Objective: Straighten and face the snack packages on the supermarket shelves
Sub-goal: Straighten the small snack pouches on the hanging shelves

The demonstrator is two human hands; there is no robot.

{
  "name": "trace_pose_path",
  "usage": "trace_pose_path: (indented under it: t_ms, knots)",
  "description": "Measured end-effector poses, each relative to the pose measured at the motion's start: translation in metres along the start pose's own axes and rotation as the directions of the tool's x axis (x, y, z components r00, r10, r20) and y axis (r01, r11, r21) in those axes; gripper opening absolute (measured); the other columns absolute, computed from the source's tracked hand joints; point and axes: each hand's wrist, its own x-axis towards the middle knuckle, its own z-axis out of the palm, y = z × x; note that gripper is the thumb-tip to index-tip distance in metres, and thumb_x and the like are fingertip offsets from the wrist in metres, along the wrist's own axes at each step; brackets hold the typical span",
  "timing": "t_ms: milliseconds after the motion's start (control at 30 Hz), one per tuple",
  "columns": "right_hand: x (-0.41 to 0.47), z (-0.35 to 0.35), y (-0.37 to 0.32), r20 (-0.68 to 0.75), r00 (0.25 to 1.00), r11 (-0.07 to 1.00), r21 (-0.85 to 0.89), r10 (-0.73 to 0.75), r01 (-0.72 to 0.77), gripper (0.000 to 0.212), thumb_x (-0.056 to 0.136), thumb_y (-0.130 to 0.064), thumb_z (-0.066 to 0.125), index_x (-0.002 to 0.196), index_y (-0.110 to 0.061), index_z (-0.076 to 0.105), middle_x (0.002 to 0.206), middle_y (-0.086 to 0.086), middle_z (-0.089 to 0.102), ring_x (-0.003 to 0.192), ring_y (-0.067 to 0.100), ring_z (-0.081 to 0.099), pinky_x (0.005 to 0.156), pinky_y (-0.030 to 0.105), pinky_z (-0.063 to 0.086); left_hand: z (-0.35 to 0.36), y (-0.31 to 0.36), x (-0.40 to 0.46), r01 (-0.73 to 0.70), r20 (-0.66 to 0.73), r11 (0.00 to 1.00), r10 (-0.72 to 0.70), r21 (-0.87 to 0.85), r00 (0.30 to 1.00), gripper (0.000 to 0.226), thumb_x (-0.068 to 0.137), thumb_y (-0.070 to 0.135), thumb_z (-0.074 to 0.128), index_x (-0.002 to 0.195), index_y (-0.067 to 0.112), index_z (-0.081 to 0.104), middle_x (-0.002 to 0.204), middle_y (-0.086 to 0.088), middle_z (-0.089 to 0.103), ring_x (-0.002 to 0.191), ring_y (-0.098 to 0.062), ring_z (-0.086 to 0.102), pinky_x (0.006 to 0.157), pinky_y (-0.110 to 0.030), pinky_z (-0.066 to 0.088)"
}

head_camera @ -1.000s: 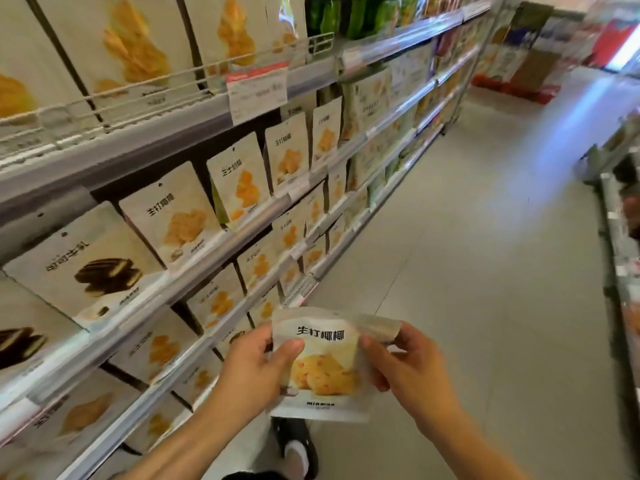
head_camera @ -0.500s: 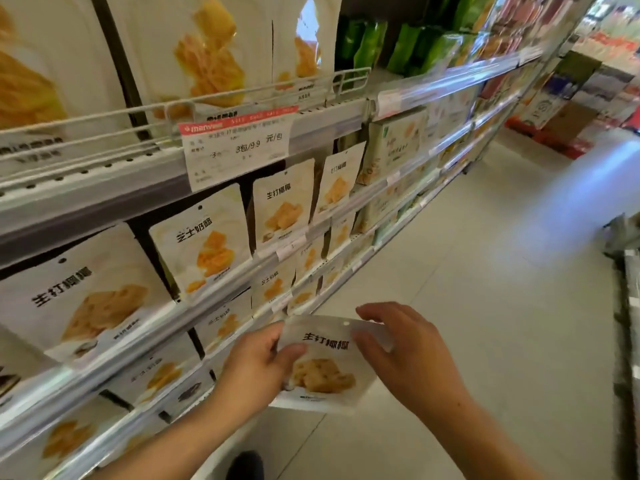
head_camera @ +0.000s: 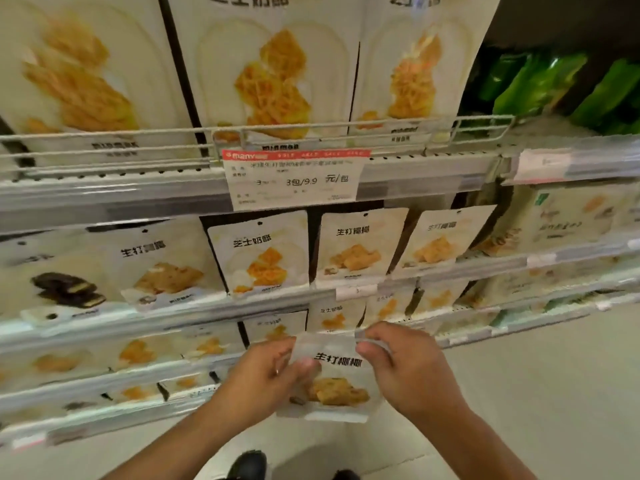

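I hold a white snack pouch with black characters and a picture of golden squares, out in front of the lower shelves. My left hand grips its left edge with the thumb across the front. My right hand pinches its top right corner. The pouch faces me, roughly upright. Behind it, rows of similar white pouches stand on the middle shelf, some leaning.
A price tag hangs from the upper shelf rail. Large white packs fill the top shelf behind a wire guard; green bags lie at the right. Pale floor spreads to the right. My shoes show below.
My view has turned left and up to face the shelves squarely. Both hands have lifted the pouch closer to the shelves, and my right hand has shifted to its top corner.
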Motion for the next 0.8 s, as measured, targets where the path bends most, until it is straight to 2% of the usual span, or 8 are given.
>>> trace_pose_path:
  t_ms: [133,233,333,433,500,567,633,800]
  knots:
    - [0.014,-0.008,0.026,0.148,0.988,0.999,0.008,-0.054,0.053,0.015,0.094,-0.032,0.059,0.087,-0.024,0.068,0.077,-0.012,0.066,0.072,0.004,0.058,0.064,0.023,0.047,-0.029,0.015,0.018,-0.024,-0.428,0.985,0.096,0.169,0.899,0.029,0.093,0.05,0.052,0.113,0.032,0.064,0.112,0.013,0.062,0.092,-0.005,0.062,0.079,-0.031,0.054]
    - [0.018,-0.021,0.036,0.231,0.969,0.996,-0.022,-0.084,0.091,0.014,0.095,-0.033,0.057,0.087,-0.027,0.066,0.079,-0.014,0.065,0.074,0.003,0.058,0.066,0.024,0.047,-0.055,0.038,0.054,0.044,-0.393,0.798,0.247,0.601,0.886,0.051,0.095,0.031,0.056,0.142,0.021,0.042,0.146,0.002,0.032,0.104,-0.017,0.058,0.082,-0.039,0.054]
    - [0.027,-0.032,0.046,0.304,0.947,0.992,-0.051,-0.098,0.119,0.012,0.094,-0.036,0.056,0.085,-0.034,0.063,0.078,-0.02,0.063,0.073,-0.003,0.056,0.062,0.017,0.043,-0.067,0.056,0.09,0.207,-0.397,0.724,0.1,0.658,0.912,0.078,0.093,0.026,0.059,0.155,0.022,0.012,0.16,-0.006,0.014,0.118,-0.03,0.055,0.094,-0.044,0.05]
    - [0.035,-0.038,0.053,0.334,0.937,0.983,-0.111,-0.101,0.146,0.015,0.094,-0.04,0.054,0.079,-0.04,0.055,0.073,-0.02,0.06,0.07,-0.001,0.054,0.062,0.021,0.044,-0.067,0.058,0.104,0.331,-0.475,0.71,0.006,0.622,0.88,0.075,0.093,0.023,0.058,0.154,0.018,0.015,0.15,-0.016,0.036,0.121,-0.032,0.054,0.091,-0.039,0.048]
    - [0.038,-0.041,0.056,0.345,0.933,0.98,-0.126,-0.102,0.154,0.019,0.093,-0.041,0.055,0.075,-0.044,0.051,0.072,-0.02,0.06,0.07,-0.002,0.054,0.063,0.024,0.046,-0.065,0.055,0.102,0.35,-0.518,0.69,0.043,0.634,0.854,0.051,0.095,0.023,0.056,0.143,0.015,0.04,0.136,-0.017,0.051,0.113,-0.032,0.058,0.087,-0.038,0.049]
    - [0.04,-0.043,0.057,0.346,0.932,0.983,-0.105,-0.109,0.153,0.023,0.091,-0.04,0.058,0.07,-0.045,0.05,0.071,-0.02,0.062,0.069,-0.003,0.055,0.06,0.02,0.044,-0.06,0.052,0.094,0.312,-0.541,0.695,0.132,0.648,0.831,0.022,0.096,0.021,0.054,0.115,0.012,0.061,0.112,-0.014,0.062,0.099,-0.031,0.061,0.075,-0.034,0.047]
    - [0.041,-0.043,0.055,0.345,0.93,0.985,-0.071,-0.124,0.158,0.026,0.09,-0.037,0.06,0.068,-0.046,0.051,0.068,-0.02,0.062,0.069,-0.003,0.056,0.057,0.018,0.04,-0.058,0.05,0.086,0.272,-0.547,0.709,0.19,0.651,0.815,0.015,0.097,0.018,0.053,0.1,0.009,0.065,0.099,-0.011,0.063,0.09,-0.029,0.061,0.069,-0.031,0.043]
    - [0.046,-0.041,0.045,0.375,0.914,0.979,-0.062,-0.158,0.195,0.023,0.089,-0.037,0.061,0.069,-0.044,0.054,0.069,-0.018,0.064,0.07,-0.002,0.057,0.061,0.021,0.045,-0.054,0.061,0.052,0.172,-0.57,0.723,0.35,0.669,0.744,0.013,0.094,0.011,0.057,0.093,0.006,0.069,0.091,-0.007,0.063,0.076,-0.024,0.06,0.062,-0.033,0.047]
